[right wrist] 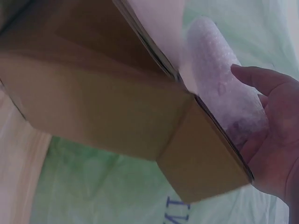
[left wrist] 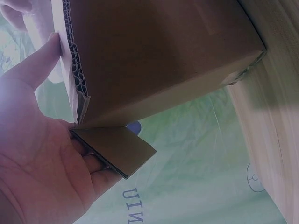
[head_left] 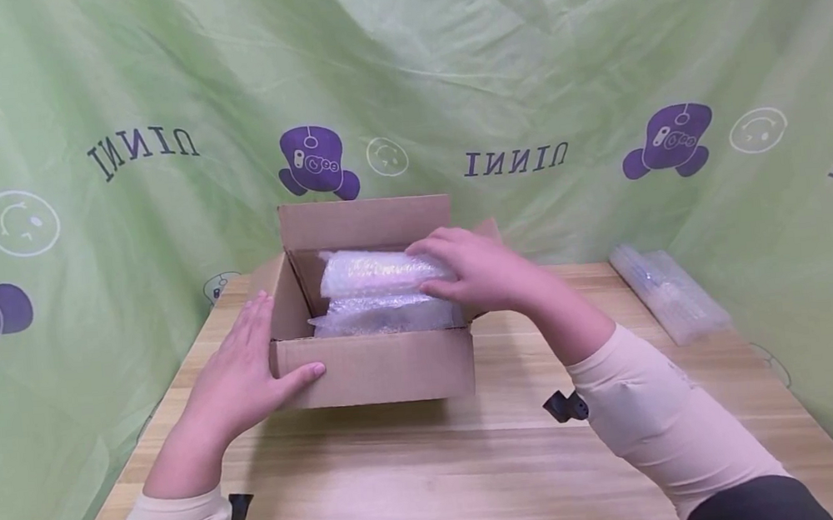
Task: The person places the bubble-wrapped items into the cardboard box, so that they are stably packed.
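Note:
An open cardboard box (head_left: 374, 369) stands on the table with its flaps spread out. Inside lies a clear bubble-wrapped roll (head_left: 376, 271), with more bubble wrap (head_left: 385, 320) in front of it. My right hand (head_left: 473, 267) reaches over the right side and grips the roll's right end, thumb in front and fingers behind; the right wrist view shows the roll (right wrist: 217, 70) beyond a box flap (right wrist: 205, 158). My left hand (head_left: 242, 373) rests at the box's front left corner, fingers straight along the left side, thumb extended across the front flap. In the left wrist view, a side flap (left wrist: 117, 149) partly hides its fingers.
A flat stack of clear bubble wrap (head_left: 672, 294) lies at the right rear of the wooden table (head_left: 407, 478). Green printed cloth (head_left: 554, 46) hangs behind and along both sides. Small black devices (head_left: 566, 406) sit at both wrists.

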Demonstrator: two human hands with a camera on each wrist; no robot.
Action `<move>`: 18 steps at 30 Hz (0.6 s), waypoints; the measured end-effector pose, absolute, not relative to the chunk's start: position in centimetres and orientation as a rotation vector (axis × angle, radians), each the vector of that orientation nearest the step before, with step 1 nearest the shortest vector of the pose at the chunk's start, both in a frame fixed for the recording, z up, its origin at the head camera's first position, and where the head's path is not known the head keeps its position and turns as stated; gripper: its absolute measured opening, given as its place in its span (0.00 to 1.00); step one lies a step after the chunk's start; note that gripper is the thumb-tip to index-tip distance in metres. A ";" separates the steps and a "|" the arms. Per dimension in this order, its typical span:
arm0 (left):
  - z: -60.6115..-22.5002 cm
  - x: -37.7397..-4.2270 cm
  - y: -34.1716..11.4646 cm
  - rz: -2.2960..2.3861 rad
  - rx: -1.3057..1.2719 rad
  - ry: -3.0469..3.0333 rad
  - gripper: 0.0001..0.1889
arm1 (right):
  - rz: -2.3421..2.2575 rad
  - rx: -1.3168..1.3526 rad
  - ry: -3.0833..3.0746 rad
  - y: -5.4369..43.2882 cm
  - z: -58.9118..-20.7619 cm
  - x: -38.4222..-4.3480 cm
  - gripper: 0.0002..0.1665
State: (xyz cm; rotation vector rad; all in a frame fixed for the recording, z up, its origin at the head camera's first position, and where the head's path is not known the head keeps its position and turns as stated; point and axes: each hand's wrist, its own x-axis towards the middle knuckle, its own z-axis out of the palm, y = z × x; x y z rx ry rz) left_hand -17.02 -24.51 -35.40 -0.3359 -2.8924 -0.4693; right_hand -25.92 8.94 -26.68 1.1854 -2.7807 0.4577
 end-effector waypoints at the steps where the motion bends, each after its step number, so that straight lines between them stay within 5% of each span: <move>1: -35.4 -17.0 -24.5 -0.471 -0.336 -2.891 0.62 | 0.441 1.208 -2.786 8.6 -26.9 -25.9 0.29; 18: -35.5 -17.2 -24.5 -0.485 -0.326 -2.885 0.62 | 0.334 1.357 -2.833 7.0 -29.9 -26.3 0.22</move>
